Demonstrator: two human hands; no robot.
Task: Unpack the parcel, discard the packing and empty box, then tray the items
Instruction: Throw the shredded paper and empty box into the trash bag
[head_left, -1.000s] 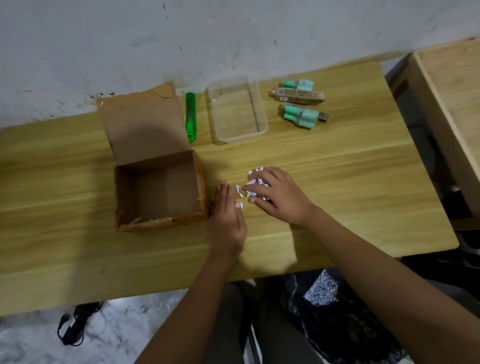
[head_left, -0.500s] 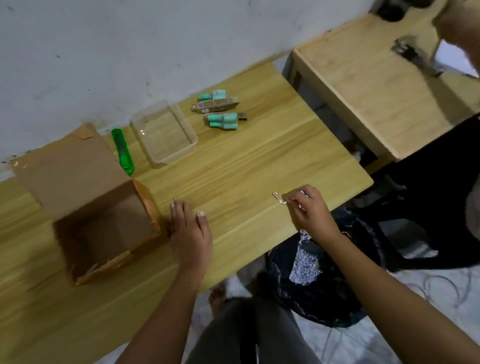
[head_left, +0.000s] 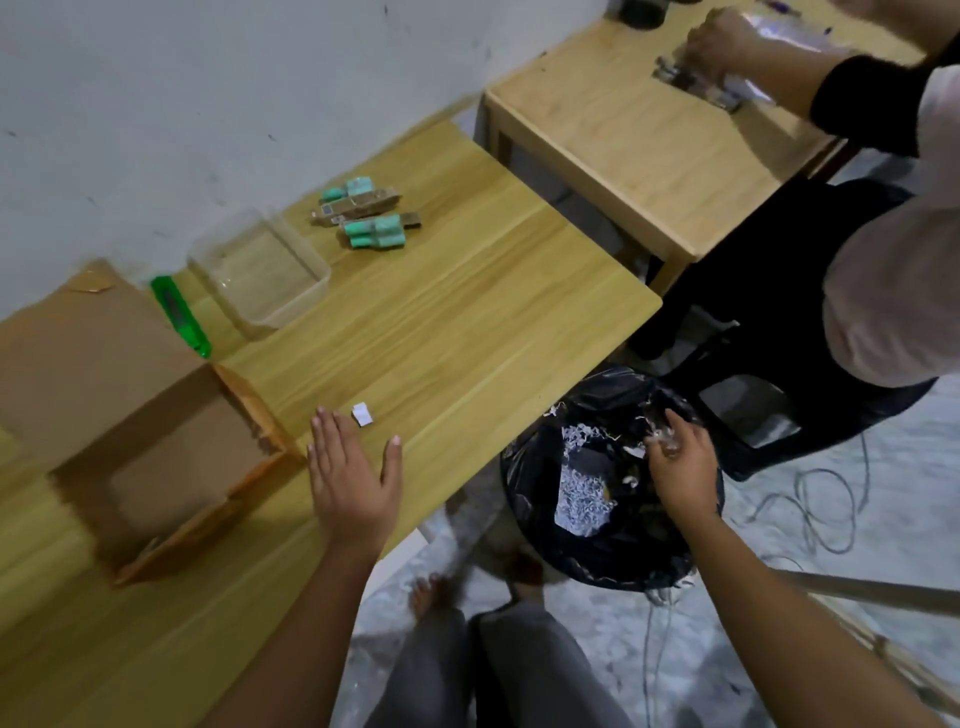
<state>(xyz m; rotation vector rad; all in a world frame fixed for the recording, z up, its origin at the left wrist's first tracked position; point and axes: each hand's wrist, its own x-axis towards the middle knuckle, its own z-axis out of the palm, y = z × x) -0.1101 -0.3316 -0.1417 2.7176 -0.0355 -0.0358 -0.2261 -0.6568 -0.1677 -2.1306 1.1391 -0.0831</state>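
We have just carried the paper shreds (head_left: 582, 493) to the bin bag (head_left: 639, 545) right of the empty cardboard box (head_left: 171, 467) (right hand (head_left: 678, 462), grip too blurry to tell), left hand (head_left: 353, 478) flat beside it, so box next.

The table (head_left: 467, 322) is smooth pale wood with a soft sheen. On it, the box (head_left: 156, 467) is matt brown cardboard (torn edges rough), the tray (head_left: 283, 318) clear glossy plastic, 1 scrap (head_left: 362, 414) white paper. Beside the table, the bin bag (head_left: 597, 556) is crinkled shiny black plastic holding shredded paper (head_left: 582, 499).
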